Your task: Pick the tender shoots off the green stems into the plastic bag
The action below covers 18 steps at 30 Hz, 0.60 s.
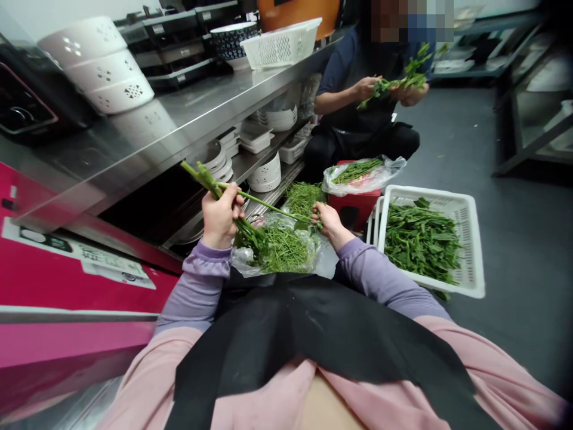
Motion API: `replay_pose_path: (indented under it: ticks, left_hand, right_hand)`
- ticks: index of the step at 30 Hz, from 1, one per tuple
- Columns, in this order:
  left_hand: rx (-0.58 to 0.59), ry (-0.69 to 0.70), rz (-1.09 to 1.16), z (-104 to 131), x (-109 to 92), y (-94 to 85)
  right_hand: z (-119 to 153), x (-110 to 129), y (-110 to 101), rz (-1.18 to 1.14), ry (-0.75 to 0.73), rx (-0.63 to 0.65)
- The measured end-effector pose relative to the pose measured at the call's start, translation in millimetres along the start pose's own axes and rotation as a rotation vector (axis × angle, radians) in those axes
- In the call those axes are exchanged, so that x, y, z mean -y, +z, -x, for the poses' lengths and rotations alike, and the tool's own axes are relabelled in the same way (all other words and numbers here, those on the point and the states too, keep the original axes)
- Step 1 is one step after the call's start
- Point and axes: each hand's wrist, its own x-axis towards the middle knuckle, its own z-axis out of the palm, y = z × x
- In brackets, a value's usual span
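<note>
My left hand [220,216] is closed around a bunch of green leafy stems [203,177], whose cut ends point up to the left and whose leaves hang down. One long stem [264,203] stretches from it to my right hand [327,220], whose fingers pinch its leafy end. Below both hands lies a plastic bag [329,258] holding many thin green stalks [289,248]. On my right, a white slotted basket [475,245] holds a heap of leafy green pieces [421,239].
A co-worker [347,89] crouches ahead, holding greens [405,83] in both hands. Before them, a plastic bag of stems [358,172] rests on a red container [358,206]. To the left runs a steel counter [197,119] with white bowls [101,65] on top and dishes [266,173] on shelves below.
</note>
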Motion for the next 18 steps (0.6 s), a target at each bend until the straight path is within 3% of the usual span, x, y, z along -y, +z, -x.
replay_pose_path:
  ticks: [5, 8, 14, 16, 18]
  left_hand:
    - [0.104, -0.235, -0.020, -18, 22, 2.0]
    - [0.123, -0.286, -0.027, -24, 37, 0.5]
    - [0.265, -0.306, -0.012, -24, 40, -3.2]
    - [0.277, -0.270, -0.030, -18, 43, -0.3]
    - [0.280, -0.173, -0.108, -7, 49, 4.6]
  right_hand:
    - [31, 12, 36, -0.069, 0.167, 0.503]
    - [44, 19, 46, -0.120, 0.248, 0.613]
    - [50, 19, 40, -0.081, 0.306, 0.648]
    - [47, 13, 43, -0.044, 0.252, 0.507]
    - [41, 6, 48, -0.029, 0.161, 0.282]
